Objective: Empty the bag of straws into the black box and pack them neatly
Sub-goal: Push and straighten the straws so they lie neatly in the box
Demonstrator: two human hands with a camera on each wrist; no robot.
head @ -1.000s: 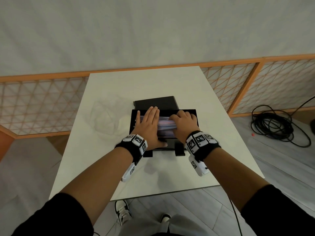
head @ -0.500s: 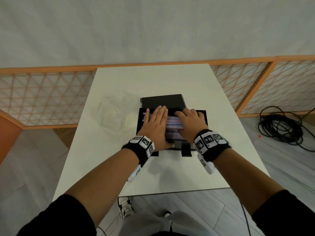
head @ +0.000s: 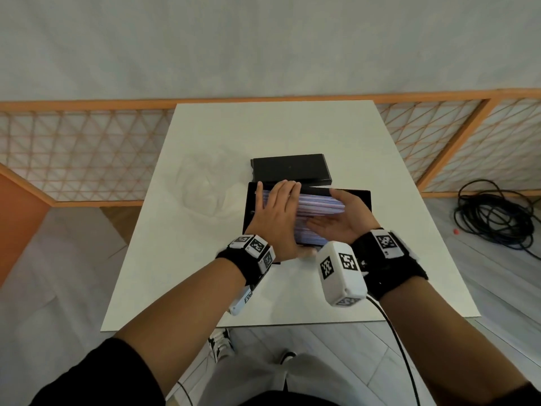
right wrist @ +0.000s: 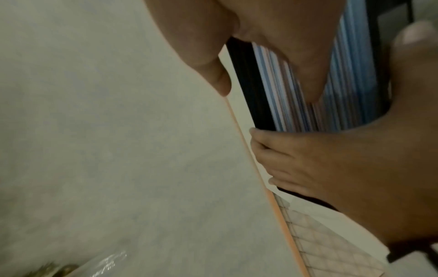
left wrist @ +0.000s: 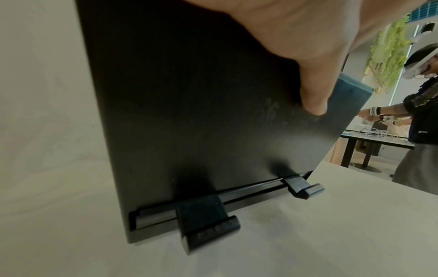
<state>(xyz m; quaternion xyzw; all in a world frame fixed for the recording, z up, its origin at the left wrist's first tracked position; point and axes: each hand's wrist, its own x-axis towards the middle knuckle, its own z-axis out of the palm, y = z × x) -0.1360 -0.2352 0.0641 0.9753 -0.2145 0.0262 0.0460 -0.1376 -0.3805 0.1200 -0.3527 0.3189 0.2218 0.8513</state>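
Landmark: the black box (head: 366, 197), open on the white table (head: 292, 130); every place below is given from it
Straws: the pastel straws (head: 316, 204) lie lengthwise inside the box as one thick bundle, ends toward its short walls; you can see the stripes of blue, pink and white from the right wrist view too (right wrist: 279, 90)
How they will handle: judge them light, smooth and springy; single ones will likely roll or slip out, so take them as a bundle across the middle or square them by pushing on the ends, and do not squeeze hard or they may kink
Your left hand (head: 273, 218): lies flat on the bundle at the box's left end, fingers straight and close together, pressing the straws down; the thumb (left wrist: 312, 101) rests on the box's near wall
Your right hand (head: 342, 222): palm turned toward the bundle at the box's right side, fingers stretched out under the straw ends, thumb on top; it cups loosely and clamps nothing
Box contents: straws only, as far as you can see, heaped up to about the rim
Lid: a second black piece (head: 289, 168), probably the lid, lies just behind the box
Bag: the clear plastic bag (head: 202, 186) lies crumpled left of the box, apparently empty
Stage: emptying looks done; you are on the tidying
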